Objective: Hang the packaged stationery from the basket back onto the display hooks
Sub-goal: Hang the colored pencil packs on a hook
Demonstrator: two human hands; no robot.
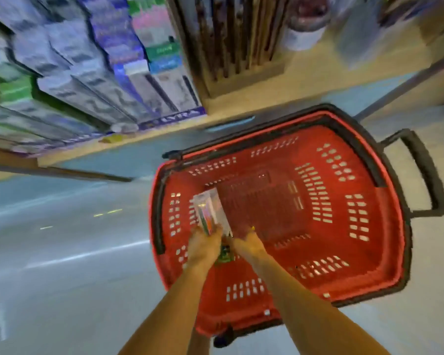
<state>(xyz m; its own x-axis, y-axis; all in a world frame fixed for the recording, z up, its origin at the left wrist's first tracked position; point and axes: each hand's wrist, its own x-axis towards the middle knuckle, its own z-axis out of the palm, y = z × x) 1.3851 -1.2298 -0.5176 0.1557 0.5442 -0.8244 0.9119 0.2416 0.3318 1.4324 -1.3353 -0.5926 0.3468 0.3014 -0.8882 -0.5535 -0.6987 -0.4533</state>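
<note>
a: where's the packaged stationery (210, 213) right now?

b: down inside the red basket (369, 252), against its left wall. the left hand (205, 245) has its fingers round the near end of the clear pack, with coloured sticks showing through the plastic. a second, darker pack (224, 253) sits just below, between the two hands.

a: and the right hand (249, 245)?

b: just beside the left one, close to the same bundle. the blur hides whether its fingers are curled round anything, so i cannot tell if it grips or only reaches.

a: which step is this, then?

b: i'd judge it the pick-up from the basket; nothing is near a hook yet. apart from what's at the hands, the basket's floor shows bare, so these may be among the last items.

a: what does the next move need?

b: lifting the pack clear of the basket's rim, turning it so its hang hole faces up, then finding a matching hook. the hole isn't visible here, so it has to be found first.

a: what's beyond the hands?

b: the basket stands on a pale, glossy floor (62, 252), its black pull handle (426, 175) far to the right of the hands. ahead and to the left, rows of hanging packets (87, 67) fill a display; straight ahead a wooden shelf unit (241, 80) holds upright dark sticks.
</note>
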